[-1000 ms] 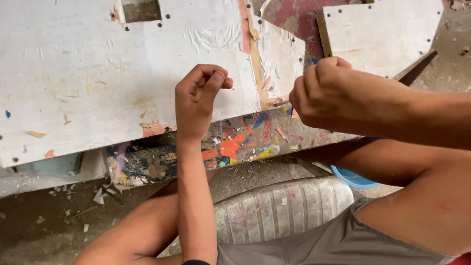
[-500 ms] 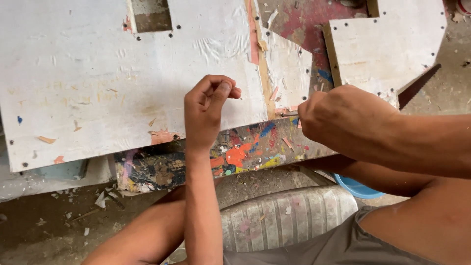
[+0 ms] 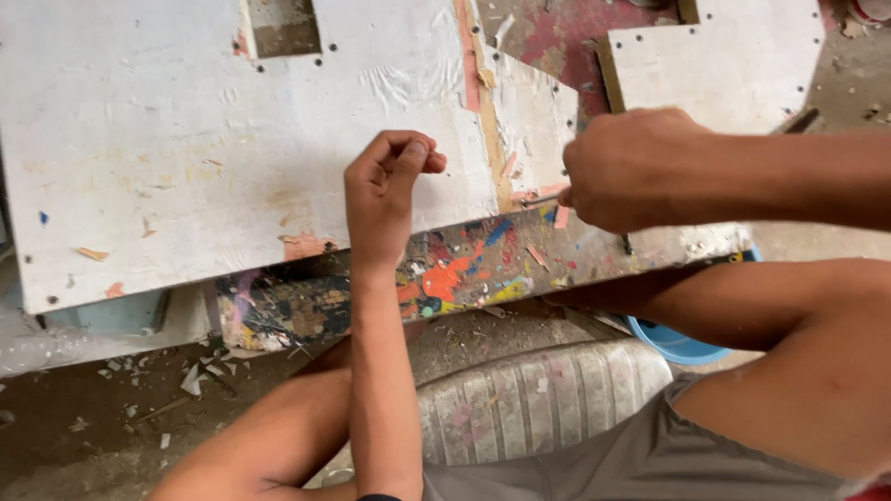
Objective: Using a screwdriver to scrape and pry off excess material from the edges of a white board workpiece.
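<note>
Sliding rightward since before, right hand [image 3: 640, 167] clenched; left hand [image 3: 385, 190] fingers pinched together over white board [image 3: 186, 139].

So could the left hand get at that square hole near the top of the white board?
Probably yes. The left hand rests on the white board, and nothing lies between it and the square hole; the right hand works well off to the side.

Left hand [image 3: 385, 190] loosely curled, thumb meeting fingertips; right hand [image 3: 636, 167] fisted, forearm reaching in from right.
</note>
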